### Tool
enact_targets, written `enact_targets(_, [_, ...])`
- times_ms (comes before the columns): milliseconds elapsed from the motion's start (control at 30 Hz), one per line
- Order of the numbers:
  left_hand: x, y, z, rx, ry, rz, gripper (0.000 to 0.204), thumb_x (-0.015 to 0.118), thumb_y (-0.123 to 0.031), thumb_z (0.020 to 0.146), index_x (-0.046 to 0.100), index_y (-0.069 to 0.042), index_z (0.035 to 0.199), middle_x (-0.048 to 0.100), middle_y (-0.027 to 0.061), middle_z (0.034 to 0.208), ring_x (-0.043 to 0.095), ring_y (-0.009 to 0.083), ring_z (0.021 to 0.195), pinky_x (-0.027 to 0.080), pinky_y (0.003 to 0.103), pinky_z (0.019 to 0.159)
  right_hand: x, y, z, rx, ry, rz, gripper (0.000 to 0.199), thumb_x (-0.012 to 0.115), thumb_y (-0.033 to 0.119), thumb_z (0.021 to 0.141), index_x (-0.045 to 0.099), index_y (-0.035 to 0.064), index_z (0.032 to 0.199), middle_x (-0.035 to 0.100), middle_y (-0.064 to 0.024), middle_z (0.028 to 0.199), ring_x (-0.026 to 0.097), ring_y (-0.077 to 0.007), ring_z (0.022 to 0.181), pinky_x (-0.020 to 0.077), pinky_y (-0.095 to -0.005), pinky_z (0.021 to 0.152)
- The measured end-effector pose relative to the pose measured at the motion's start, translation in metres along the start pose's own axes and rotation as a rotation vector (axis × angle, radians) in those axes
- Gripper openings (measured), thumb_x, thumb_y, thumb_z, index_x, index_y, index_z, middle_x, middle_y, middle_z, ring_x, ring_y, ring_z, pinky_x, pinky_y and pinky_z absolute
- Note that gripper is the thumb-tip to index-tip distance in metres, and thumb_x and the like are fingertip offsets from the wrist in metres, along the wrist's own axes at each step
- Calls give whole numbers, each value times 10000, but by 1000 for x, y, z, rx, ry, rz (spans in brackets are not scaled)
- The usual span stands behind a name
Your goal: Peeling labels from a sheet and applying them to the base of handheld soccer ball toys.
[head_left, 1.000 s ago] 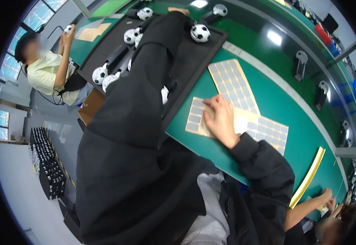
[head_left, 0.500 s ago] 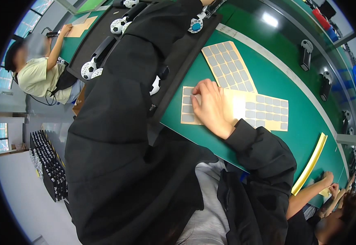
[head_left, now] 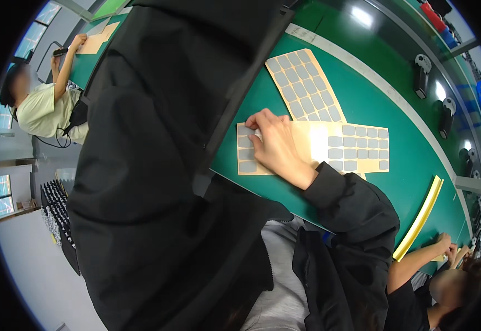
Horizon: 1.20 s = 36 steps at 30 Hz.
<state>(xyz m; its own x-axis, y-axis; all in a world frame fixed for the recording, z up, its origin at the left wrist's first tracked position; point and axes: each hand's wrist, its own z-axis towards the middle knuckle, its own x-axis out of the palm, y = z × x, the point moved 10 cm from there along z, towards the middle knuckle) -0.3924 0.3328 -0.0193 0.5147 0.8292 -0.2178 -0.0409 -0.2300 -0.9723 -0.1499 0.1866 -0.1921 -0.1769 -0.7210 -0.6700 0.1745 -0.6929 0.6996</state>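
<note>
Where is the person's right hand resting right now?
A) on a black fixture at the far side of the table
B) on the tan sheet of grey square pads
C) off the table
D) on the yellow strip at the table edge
B: the right hand lies flat on the tan sheet of grey square pads, fingertips at its left end, on the green table.

long green workbench (head_left: 395, 116), windows (head_left: 0, 193) left

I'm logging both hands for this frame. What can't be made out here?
- Left hand: hidden in the head view, its black sleeve running out of the top edge.
- Right hand: its fingertips cover the spot they press on the tan sheet of grey pads.
</note>
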Motion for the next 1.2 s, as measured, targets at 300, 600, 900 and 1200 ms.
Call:
enact_targets(300, [84,-92,-85,321,686,-679,409,397,-380,846,496,14,879,599,128,801,597,244,659,490,333,572,-11,26,1,-281,-89,-125,53,528,40,690,520,65,736,511,-81,789,478,-242,744,330,-317,734])
enact_targets(600, [72,-139,-130,505,860,-991,380,392,-377,862,482,-13,918,594,120,796,595,236,623,494,317,541,6,2,-2,-218,517,362,127,491,2,630,568,78,695,555,-54,632,480,-250,619,361,-304,755])
enact_targets(900, [55,-73,-171,547,799,-1052,493,354,-441,815,547,-9,955,595,117,710,545,192,503,443,254,485,-274,2,7,-55,-510,356,91,532,-4,725,559,-1,813,518,-62,847,473,-143,740,380,-233,686])
enact_targets(1200, [128,-51,-198,466,818,-706,614,443,-436,760,462,41,1146,564,134,601,517,194,462,406,249,411,-337,36,-25,-235,-1064,336,92,531,25,775,534,2,863,498,-67,844,455,-129,755,355,-207,709])
